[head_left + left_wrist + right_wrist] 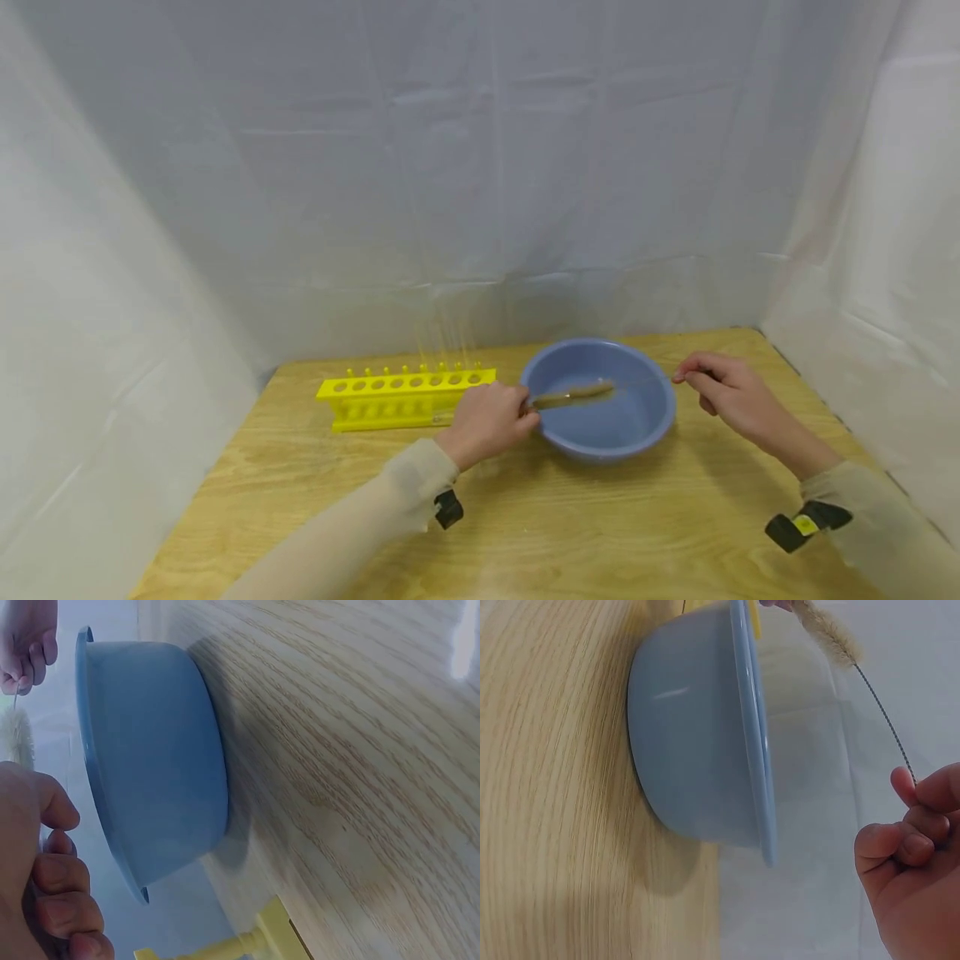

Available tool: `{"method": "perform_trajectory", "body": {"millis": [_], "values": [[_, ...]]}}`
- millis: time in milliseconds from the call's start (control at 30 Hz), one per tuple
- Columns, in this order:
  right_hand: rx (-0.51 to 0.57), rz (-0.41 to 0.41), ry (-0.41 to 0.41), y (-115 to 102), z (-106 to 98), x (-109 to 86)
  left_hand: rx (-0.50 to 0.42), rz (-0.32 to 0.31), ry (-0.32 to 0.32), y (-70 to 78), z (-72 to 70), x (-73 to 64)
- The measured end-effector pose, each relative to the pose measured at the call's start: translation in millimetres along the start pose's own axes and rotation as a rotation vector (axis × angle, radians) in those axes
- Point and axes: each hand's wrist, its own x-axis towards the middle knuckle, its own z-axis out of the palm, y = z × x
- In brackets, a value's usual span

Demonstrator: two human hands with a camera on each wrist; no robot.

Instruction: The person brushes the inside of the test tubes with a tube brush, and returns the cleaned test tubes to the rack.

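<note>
My left hand (491, 421) grips a clear test tube (442, 418), mostly hidden by the fingers, at the bowl's left rim. From the tube's mouth sticks a tan bristled test tube brush (596, 390), lying slantwise above the bowl; part of its bristles seem to be inside the tube. In the right wrist view, my right hand (922, 847) pinches the brush's thin twisted wire handle (885, 716) between thumb and finger, right of the bowl. The blue plastic bowl (600, 446) stands on the table beneath both.
A yellow test tube rack (405, 386) with round holes and pegs stands left of the bowl, close behind the left hand. The wooden table (525, 533) ends at pale plastic sheeting (480, 167) at the back and sides.
</note>
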Motion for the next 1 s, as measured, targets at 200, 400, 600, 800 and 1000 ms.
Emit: {"method": "perform_trajectory", "body": {"millis": [200, 400, 600, 800, 1000], "values": [[0.032, 0.001, -0.036, -2, 9, 4.1, -0.005, -0.011, -0.024, 2.1, -2.2, -0.3], [0.044, -0.014, -0.063, -2, 18, 7.3, 0.020, -0.004, -0.025, 3.1, -2.0, -0.6], [0.097, -0.017, -0.069, 0, 28, 2.2, 0.021, -0.004, -0.058, 7.7, 2.9, 2.4], [0.098, -0.006, -0.082, -1, 37, 5.3, 0.012, -0.008, -0.053, 9.2, 1.8, 2.8], [0.100, 0.003, -0.111, -9, 45, 8.9, 0.040, -0.009, -0.046, 10.8, 0.2, 4.4]]}}
